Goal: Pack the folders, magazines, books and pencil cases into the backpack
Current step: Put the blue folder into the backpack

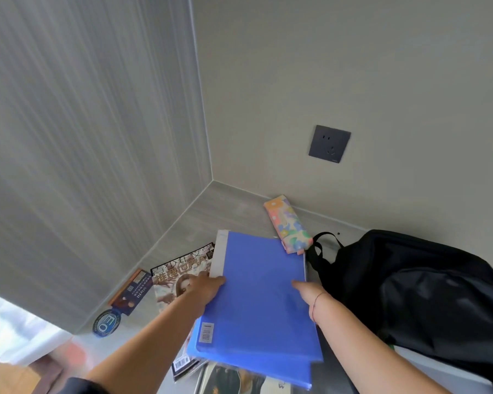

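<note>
Nearest me, under my forearms, I see the low end of the pile: a second blue plastic folder (254,368) lying beneath the top one, with glossy magazines (182,282) poking out below and to the left.

My left hand (204,288) grips the left edge of the top blue plastic folder (262,294), thumb on the cover and the other fingers hidden beneath, so I read it as a pinch. My right hand (308,294) is at the right edge; its fingers (299,285) lie on the cover, but I cannot tell whether they clamp or merely rest.

The folder's long axis runs from my body away toward the wall, white spine strip on the left, far end tipped slightly leftward. It sits on the pile, on the grey table (228,211), not yet in the bag.

My worry: the slick cover could slip from an edge grip, or lifting might drag the folder under it and scatter the magazines.

Right of my right fingers slumps the black fabric backpack (427,294); I cannot see its opening, so the folder may snag there. Beyond the fingertips lies a floral pastel pencil case (288,226) by the wall.
</note>
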The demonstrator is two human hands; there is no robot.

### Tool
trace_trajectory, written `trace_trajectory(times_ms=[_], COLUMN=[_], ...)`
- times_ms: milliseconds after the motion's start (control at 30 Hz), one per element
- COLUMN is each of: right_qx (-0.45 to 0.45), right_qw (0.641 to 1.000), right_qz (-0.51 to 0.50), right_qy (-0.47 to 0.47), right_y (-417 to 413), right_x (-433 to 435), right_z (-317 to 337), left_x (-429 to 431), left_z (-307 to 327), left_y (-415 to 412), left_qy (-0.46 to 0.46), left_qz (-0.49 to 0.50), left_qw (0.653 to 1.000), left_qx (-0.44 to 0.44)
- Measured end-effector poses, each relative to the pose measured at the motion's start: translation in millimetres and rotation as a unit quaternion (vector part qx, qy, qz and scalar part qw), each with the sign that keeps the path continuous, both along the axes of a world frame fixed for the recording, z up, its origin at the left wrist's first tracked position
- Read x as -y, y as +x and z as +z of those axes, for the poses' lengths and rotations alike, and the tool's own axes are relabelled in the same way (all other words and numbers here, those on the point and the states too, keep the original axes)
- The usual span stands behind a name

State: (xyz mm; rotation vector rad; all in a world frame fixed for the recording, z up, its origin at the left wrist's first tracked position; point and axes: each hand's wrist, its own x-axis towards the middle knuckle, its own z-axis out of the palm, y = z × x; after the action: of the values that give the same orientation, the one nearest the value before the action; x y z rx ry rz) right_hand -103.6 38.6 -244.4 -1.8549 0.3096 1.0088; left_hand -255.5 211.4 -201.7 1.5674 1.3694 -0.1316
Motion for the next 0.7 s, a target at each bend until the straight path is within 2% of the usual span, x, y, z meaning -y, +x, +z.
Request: trace_trajectory(times_ms=[67,133,233,400,533,600,700], right_qx=[0.002,-0.008,-0.061,-0.123,-0.121,-0.088,-0.01], right_qw=[1.0,1.0,0.997,0.987,0.987,0.99,0.992], right_qz=[0.012,0.014,0.037,0.063,0.071,0.067,0.036], right_qy=[0.004,0.004,0.034,0.076,0.074,0.087,0.123], right_y=[-4,-10,-11,-10,-21,-24,-18], right_x=[5,12,24,37,42,40,32], right_z=[-5,-2,6,23,25,30,38], left_x=[5,6,7,10,13,12,6], left_z=[0,3,3,-7,-2,4,15], left_y=[3,4,-6,-28,-29,-29,-27], left_qy=[-0.063,-0.126,-0.13,-0.22,-0.17,-0.135,-0.128], left_qz=[0.076,0.125,0.11,0.092,0.087,0.088,0.071], left_qw=[0.992,0.977,0.979,0.965,0.972,0.975,0.966], left_qx=[0.078,0.121,0.113,0.109,0.133,0.155,0.213])
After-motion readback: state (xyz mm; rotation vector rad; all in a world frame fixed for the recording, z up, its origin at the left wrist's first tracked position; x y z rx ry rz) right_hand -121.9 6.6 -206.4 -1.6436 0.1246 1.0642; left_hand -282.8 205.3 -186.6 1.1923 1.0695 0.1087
